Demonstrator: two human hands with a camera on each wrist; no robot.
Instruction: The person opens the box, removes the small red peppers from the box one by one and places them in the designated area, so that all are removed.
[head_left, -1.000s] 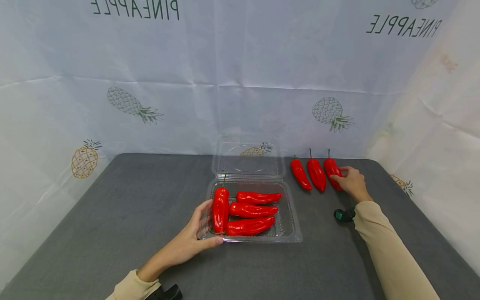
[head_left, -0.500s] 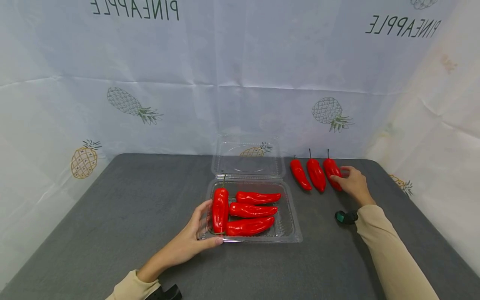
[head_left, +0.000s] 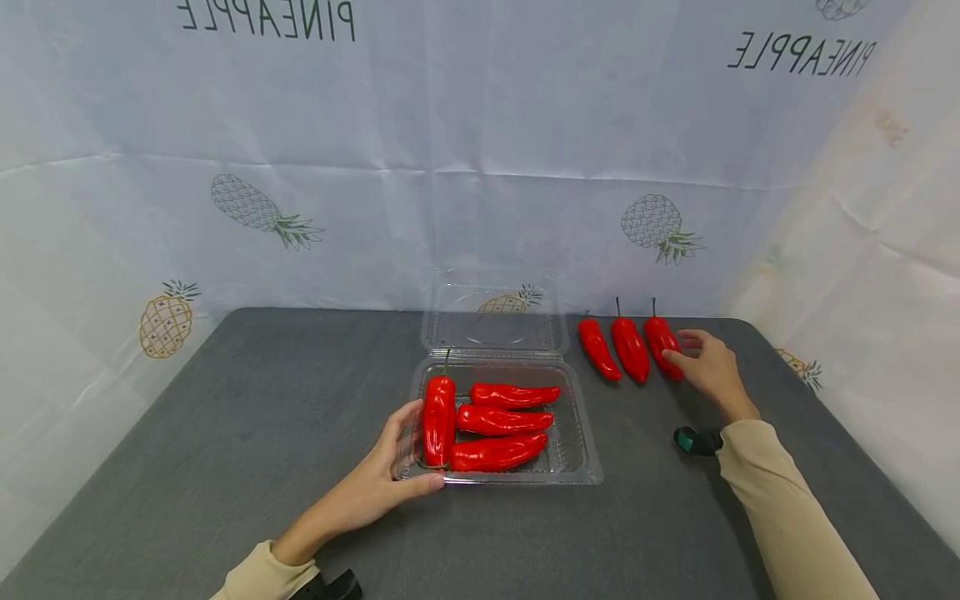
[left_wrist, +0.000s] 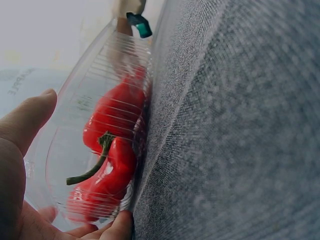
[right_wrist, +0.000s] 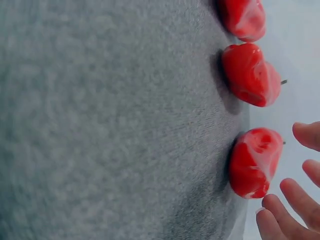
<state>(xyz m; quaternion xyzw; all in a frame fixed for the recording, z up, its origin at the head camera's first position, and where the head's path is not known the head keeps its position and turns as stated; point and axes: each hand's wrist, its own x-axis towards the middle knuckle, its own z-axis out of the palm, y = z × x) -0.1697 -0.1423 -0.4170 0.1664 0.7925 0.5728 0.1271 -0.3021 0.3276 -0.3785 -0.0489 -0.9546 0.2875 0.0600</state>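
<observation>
My left hand (head_left: 371,479) grips the near-left corner of a clear plastic hinged container (head_left: 525,478), thumb at its front rim and fingers along its left side. Inside lie several red chili peppers: one lengthwise pepper (head_left: 438,421) at the left, the others crosswise, like the front pepper (head_left: 498,453). My right hand (head_left: 711,367) is beside the rightmost pepper (head_left: 660,348) of three on the table. In the right wrist view its fingers (right_wrist: 300,202) are spread and hold nothing, close to that pepper (right_wrist: 256,162); whether a fingertip touches it I cannot tell.
The container's lid (head_left: 495,321) stands raised at the back. Left of the rightmost pepper lie a middle pepper (head_left: 630,350) and a left pepper (head_left: 598,350), near the far edge of the grey table (head_left: 322,375). A pineapple-print curtain (head_left: 480,133) hangs behind.
My right hand has shifted slightly right, and its fingers have spread away from the rightmost pepper, which stays in place. The left hand still holds the container.
</observation>
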